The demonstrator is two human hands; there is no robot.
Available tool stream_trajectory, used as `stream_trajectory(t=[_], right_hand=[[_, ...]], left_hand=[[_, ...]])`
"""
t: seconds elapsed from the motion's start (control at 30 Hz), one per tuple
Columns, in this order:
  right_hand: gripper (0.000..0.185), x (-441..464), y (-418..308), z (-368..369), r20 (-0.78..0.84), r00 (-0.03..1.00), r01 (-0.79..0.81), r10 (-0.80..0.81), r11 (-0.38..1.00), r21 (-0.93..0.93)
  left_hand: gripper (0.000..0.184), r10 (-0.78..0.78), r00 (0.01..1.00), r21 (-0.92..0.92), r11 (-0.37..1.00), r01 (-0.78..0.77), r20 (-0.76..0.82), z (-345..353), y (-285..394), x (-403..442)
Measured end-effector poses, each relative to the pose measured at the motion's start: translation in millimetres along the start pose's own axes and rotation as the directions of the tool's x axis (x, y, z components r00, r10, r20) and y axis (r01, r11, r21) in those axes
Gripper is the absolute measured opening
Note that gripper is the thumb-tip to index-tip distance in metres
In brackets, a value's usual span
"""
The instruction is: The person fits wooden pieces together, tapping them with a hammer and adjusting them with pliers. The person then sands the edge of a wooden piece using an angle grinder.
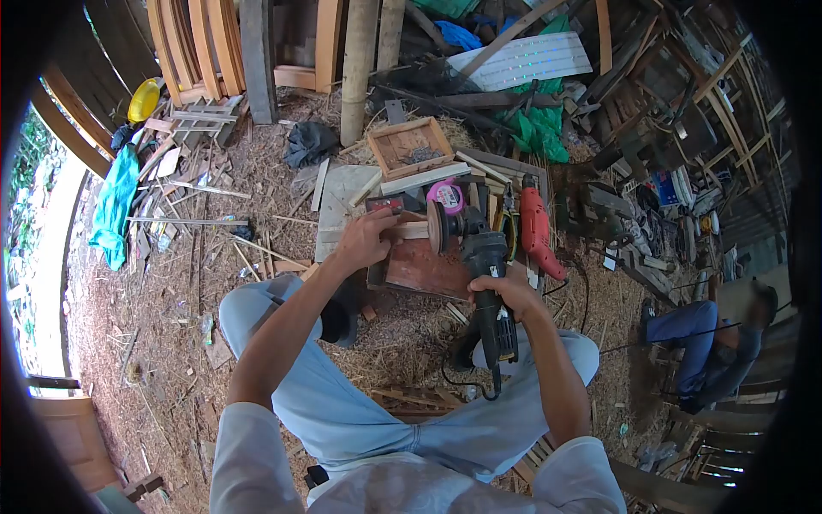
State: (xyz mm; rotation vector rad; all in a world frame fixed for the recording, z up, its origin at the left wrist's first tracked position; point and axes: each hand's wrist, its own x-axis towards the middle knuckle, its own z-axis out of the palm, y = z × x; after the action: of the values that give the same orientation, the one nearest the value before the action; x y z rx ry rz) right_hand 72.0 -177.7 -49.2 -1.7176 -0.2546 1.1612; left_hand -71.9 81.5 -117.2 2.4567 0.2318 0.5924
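Observation:
My right hand (511,293) is wrapped round the dark body of an angle grinder (485,253), its cord hanging down near my knee. A round sanding disc (437,227) is fitted to the grinder and faces left. My left hand (366,237) is closed on a short pale wooden strip (413,230), whose right end meets or nearly meets the disc. Beneath them is a reddish-brown wooden block (425,267). Behind the disc lies a pink tape measure (446,196). To the right of the grinder rests a red power drill (535,227).
A shallow wooden box (411,147) holding small dark pieces, perhaps nails, stands beyond my hands. Wood scraps and shavings cover the ground (163,317). A bamboo post (358,73) rises ahead. Another person (719,343) sits at the right. Curved wooden frames (205,47) stand at the back left.

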Motion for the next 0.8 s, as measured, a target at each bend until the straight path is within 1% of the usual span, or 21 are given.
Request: stream_trajectory(t=[0.1,0.23,0.3,0.33,0.4,0.43,0.5,0.53,0.63,0.7,0.8], right_hand=[[0.023,-1,-3,1,-0.006,1.0,0.001,-0.001,1.0,-0.023],[0.024,-3,-8,3,-0.016,1.0,-0.028,0.027,0.999,-0.021],[0.025,-4,-9,3,-0.005,1.0,-0.013,0.013,1.0,-0.019],[0.025,-4,-7,2,-0.006,1.0,-0.012,0.012,1.0,-0.018],[0.025,0,0,1,0.015,1.0,0.009,-0.009,0.999,0.043],[0.025,1,0,1,0.017,1.0,0.006,-0.006,0.999,0.044],[0.025,0,-2,-1,0.026,1.0,-0.012,0.012,1.0,-0.002],[0.025,-2,-4,0,0.024,1.0,-0.014,0.014,1.0,-0.001],[0.023,-3,-8,3,0.006,1.0,-0.017,0.017,0.999,-0.031],[0.022,-2,-6,4,0.004,1.0,0.016,-0.016,1.0,0.006],[0.021,-7,-7,7,-0.012,0.999,0.032,-0.032,0.999,-0.002]], left_hand=[[0.028,-0.023,0.999,-0.01,1.0,0.023,0.04,-2,2,1],[0.028,-0.031,0.999,-0.017,0.999,0.032,0.043,4,-5,-1],[0.027,-0.007,0.999,-0.045,0.999,0.005,-0.034,8,-7,0],[0.027,-0.005,0.999,-0.044,0.999,0.004,-0.034,8,-7,0],[0.03,-0.034,0.999,-0.038,0.999,0.034,0.001,6,-7,-1],[0.03,-0.037,0.999,-0.037,0.999,0.037,0.003,4,-7,-1],[0.032,-0.044,0.996,-0.019,0.999,0.046,0.073,3,-8,0],[0.032,-0.044,0.996,-0.021,0.999,0.046,0.074,4,-7,0],[0.031,-0.05,0.998,-0.005,0.999,0.05,0.04,2,-5,1],[0.029,-0.024,1.0,-0.032,0.999,0.024,0.016,2,-4,0],[0.028,0.007,1.0,-0.011,1.0,-0.006,0.009,3,-7,0]])
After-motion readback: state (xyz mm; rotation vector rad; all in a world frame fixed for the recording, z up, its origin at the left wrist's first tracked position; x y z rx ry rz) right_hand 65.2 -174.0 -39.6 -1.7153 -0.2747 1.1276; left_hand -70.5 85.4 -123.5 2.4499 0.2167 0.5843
